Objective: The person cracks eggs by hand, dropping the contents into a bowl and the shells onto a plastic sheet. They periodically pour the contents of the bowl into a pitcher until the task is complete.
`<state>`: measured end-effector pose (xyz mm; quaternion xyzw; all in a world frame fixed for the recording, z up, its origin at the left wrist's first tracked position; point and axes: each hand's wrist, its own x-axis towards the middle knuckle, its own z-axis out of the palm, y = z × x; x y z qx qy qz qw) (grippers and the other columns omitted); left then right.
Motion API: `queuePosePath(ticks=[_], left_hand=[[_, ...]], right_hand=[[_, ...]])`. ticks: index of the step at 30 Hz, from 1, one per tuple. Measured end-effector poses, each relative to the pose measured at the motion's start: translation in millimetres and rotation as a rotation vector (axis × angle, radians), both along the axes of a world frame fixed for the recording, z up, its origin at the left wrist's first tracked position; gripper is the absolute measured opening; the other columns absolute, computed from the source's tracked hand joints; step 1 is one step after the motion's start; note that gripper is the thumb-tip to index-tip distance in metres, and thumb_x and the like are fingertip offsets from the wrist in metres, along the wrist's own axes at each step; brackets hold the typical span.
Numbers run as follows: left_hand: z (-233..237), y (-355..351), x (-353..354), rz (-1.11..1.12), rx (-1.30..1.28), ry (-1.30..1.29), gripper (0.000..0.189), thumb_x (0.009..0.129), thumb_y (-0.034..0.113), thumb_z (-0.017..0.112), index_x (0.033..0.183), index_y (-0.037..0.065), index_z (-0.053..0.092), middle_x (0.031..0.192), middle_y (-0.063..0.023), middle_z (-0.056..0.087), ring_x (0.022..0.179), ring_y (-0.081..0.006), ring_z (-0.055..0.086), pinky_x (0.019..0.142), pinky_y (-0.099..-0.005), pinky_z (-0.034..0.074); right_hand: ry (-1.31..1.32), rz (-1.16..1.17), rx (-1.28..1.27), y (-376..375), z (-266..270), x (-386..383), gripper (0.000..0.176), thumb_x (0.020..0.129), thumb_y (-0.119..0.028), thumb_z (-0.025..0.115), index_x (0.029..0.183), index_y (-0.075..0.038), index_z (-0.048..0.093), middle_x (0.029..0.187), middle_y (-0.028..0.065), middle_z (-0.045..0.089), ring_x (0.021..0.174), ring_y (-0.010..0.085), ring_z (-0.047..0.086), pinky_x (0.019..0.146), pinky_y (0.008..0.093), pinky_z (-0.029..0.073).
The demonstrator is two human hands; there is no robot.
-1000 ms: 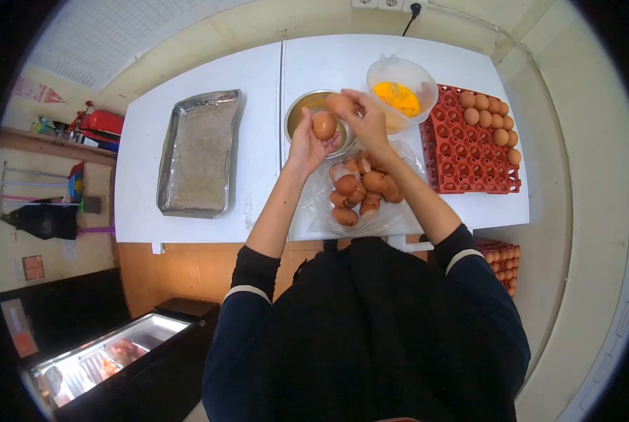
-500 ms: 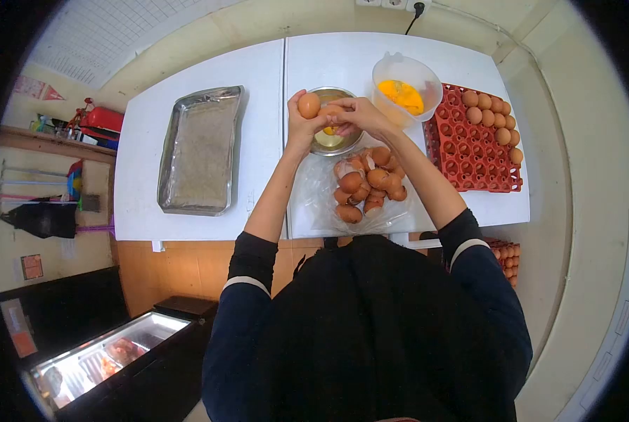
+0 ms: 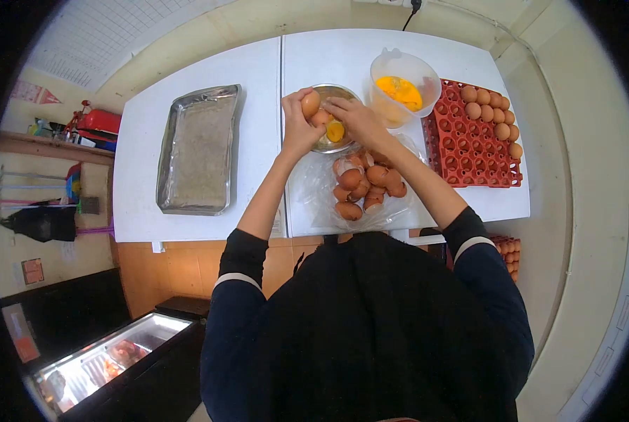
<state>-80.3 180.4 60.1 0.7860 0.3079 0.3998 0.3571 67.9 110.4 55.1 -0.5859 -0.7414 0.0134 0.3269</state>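
Over the left side of a metal bowl (image 3: 344,91), my left hand (image 3: 299,128) is closed around a brown egg (image 3: 311,105) and a piece of brown eggshell (image 3: 321,118). My right hand (image 3: 360,121) reaches over the bowl's right side with bent fingers; what it holds, if anything, is hidden. A yolk (image 3: 335,131) shows in the bowl, between the hands. Just below lies a heap of cracked brown shells (image 3: 351,179) on a clear plastic bag (image 3: 319,197). To the right of the bowl stands a translucent plastic container (image 3: 427,76) with yellow yolks inside.
A red egg tray (image 3: 462,144) with several brown eggs (image 3: 473,111) sits at the table's right. An empty-looking metal pan (image 3: 200,151) lies at the left. More eggs (image 3: 509,257) are below the table's right edge. A lit glass-topped case (image 3: 117,355) is at the lower left.
My hands have moved apart a little over the bowl. The shell piece now sits by my left fingers, and more of the yolk shows. The view has shifted slightly.
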Motion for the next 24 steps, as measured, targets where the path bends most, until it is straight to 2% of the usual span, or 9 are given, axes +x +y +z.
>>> queuePosePath(ticks=[6, 10, 12, 13, 15, 17, 18, 22, 24], left_hand=[[-0.5, -55.1, -17.8, -0.131, -0.275, -0.066, 0.064, 0.056, 0.001, 0.067, 0.114, 0.006, 0.040, 0.108, -0.0142, 0.035, 0.103, -0.0294, 0.042, 0.089, -0.0333, 0.039], [-24.2, -93.6, -13.2, -0.196, -0.175, 0.127, 0.062, 0.057, -0.002, 0.066, 0.114, 0.005, 0.041, 0.108, -0.0124, 0.036, 0.105, -0.0270, 0.041, 0.089, -0.0333, 0.038], [-23.5, -104.6, -4.9, -0.201, -0.096, 0.141, 0.063, 0.057, -0.002, 0.067, 0.114, 0.006, 0.041, 0.107, -0.0129, 0.036, 0.104, -0.0288, 0.041, 0.090, -0.0342, 0.036], [-20.7, -109.1, -3.4, -0.192, -0.146, 0.175, 0.063, 0.057, -0.002, 0.067, 0.113, 0.006, 0.041, 0.106, -0.0134, 0.036, 0.103, -0.0299, 0.041, 0.090, -0.0347, 0.036], [-17.4, -114.2, -2.0, -0.168, -0.200, 0.218, 0.062, 0.057, -0.003, 0.065, 0.113, 0.007, 0.041, 0.104, -0.0134, 0.036, 0.102, -0.0308, 0.040, 0.092, -0.0352, 0.034], [-15.5, -116.3, -0.7, -0.146, -0.178, 0.219, 0.062, 0.057, -0.005, 0.062, 0.114, 0.006, 0.041, 0.104, -0.0144, 0.035, 0.103, -0.0323, 0.040, 0.091, -0.0354, 0.035], [-14.3, -117.4, -1.2, -0.117, -0.155, 0.218, 0.061, 0.058, -0.007, 0.059, 0.115, 0.005, 0.040, 0.105, -0.0155, 0.034, 0.103, -0.0338, 0.041, 0.090, -0.0356, 0.036], [-7.0, -111.3, -3.3, -0.059, -0.060, 0.228, 0.061, 0.059, -0.007, 0.057, 0.116, 0.005, 0.040, 0.106, -0.0145, 0.034, 0.100, -0.0311, 0.045, 0.086, -0.0337, 0.040], [-5.6, -103.8, -8.7, -0.075, -0.453, -0.114, 0.060, 0.062, -0.008, 0.056, 0.118, 0.005, 0.038, 0.109, -0.0134, 0.038, 0.096, -0.0278, 0.049, 0.082, -0.0306, 0.043]], right_hand=[[0.061, 0.070, -0.659, -48.3, 28.3, -1.8, 0.028, 0.073, -0.015, 0.056, 0.099, -0.007, 0.057, 0.100, 0.0143, 0.055, 0.086, 0.0324, 0.054, 0.073, 0.0398, 0.045], [-0.177, 0.042, -0.597, -83.1, 6.8, 5.7, 0.028, 0.072, -0.023, 0.057, 0.094, -0.006, 0.058, 0.093, 0.0144, 0.057, 0.087, 0.0319, 0.055, 0.074, 0.0417, 0.044], [0.130, 0.033, -0.289, -99.0, 22.6, 16.4, 0.028, 0.072, -0.026, 0.056, 0.090, -0.005, 0.060, 0.087, 0.0151, 0.057, 0.089, 0.0303, 0.055, 0.075, 0.0413, 0.043], [0.164, 0.058, -0.453, -97.5, 36.1, 36.1, 0.026, 0.071, -0.022, 0.058, 0.089, -0.004, 0.062, 0.085, 0.0161, 0.058, 0.086, 0.0293, 0.057, 0.076, 0.0392, 0.044], [0.260, -0.370, -0.398, -114.4, 73.5, 78.0, 0.019, 0.070, -0.015, 0.059, 0.084, -0.002, 0.062, 0.075, 0.0147, 0.060, 0.070, 0.0298, 0.057, 0.066, 0.0363, 0.045], [-0.080, -0.765, -0.271, -112.9, 90.5, 127.2, 0.007, 0.069, -0.008, 0.055, 0.071, -0.002, 0.058, 0.071, 0.0175, 0.059, 0.068, 0.0311, 0.059, 0.061, 0.0400, 0.046], [-0.224, -0.866, -0.283, -108.7, 68.8, 165.1, 0.013, 0.068, -0.004, 0.054, 0.081, -0.004, 0.056, 0.075, 0.0170, 0.058, 0.076, 0.0307, 0.058, 0.065, 0.0401, 0.046], [-0.521, -0.638, -0.179, -110.3, -22.1, 262.1, 0.026, 0.065, 0.001, 0.056, 0.091, -0.006, 0.054, 0.098, 0.0149, 0.053, 0.087, 0.0325, 0.053, 0.069, 0.0401, 0.045], [-0.499, -0.567, -0.068, -113.7, -1.1, 251.1, 0.027, 0.065, 0.000, 0.057, 0.090, -0.005, 0.054, 0.096, 0.0150, 0.054, 0.086, 0.0328, 0.053, 0.071, 0.0398, 0.044]])
